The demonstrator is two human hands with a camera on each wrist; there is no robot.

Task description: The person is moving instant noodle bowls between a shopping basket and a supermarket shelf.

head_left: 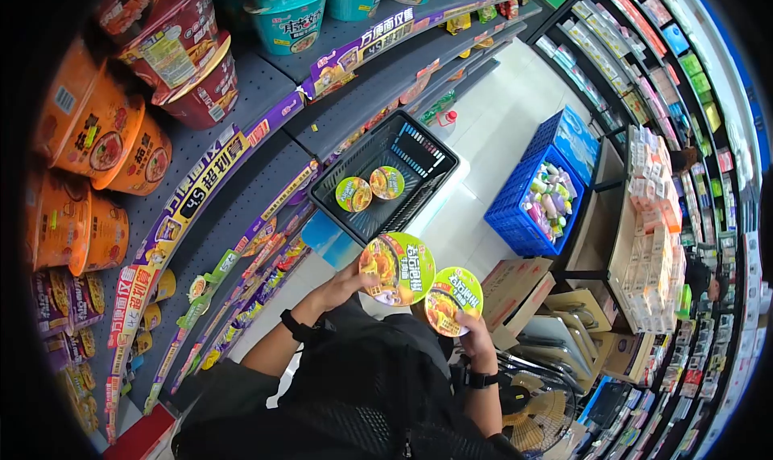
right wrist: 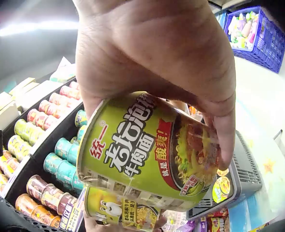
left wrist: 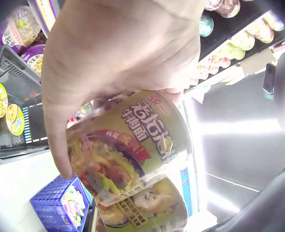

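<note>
My left hand grips a green instant noodle cup, its printed lid facing up in the head view and the thumb over its rim. In my right hand is a second green noodle cup, beside the first and slightly nearer my body. From the left wrist, the left hand curls around the first cup, with the other cup beyond it. The right wrist view has my right hand wrapped over its cup. Ahead, a black shopping basket contains two similar noodle cups.
Store shelves with orange, maroon and teal noodle tubs run along the left. A blue crate of packaged goods stands on the floor to the right. Nearer on that side are cardboard boxes and a fan.
</note>
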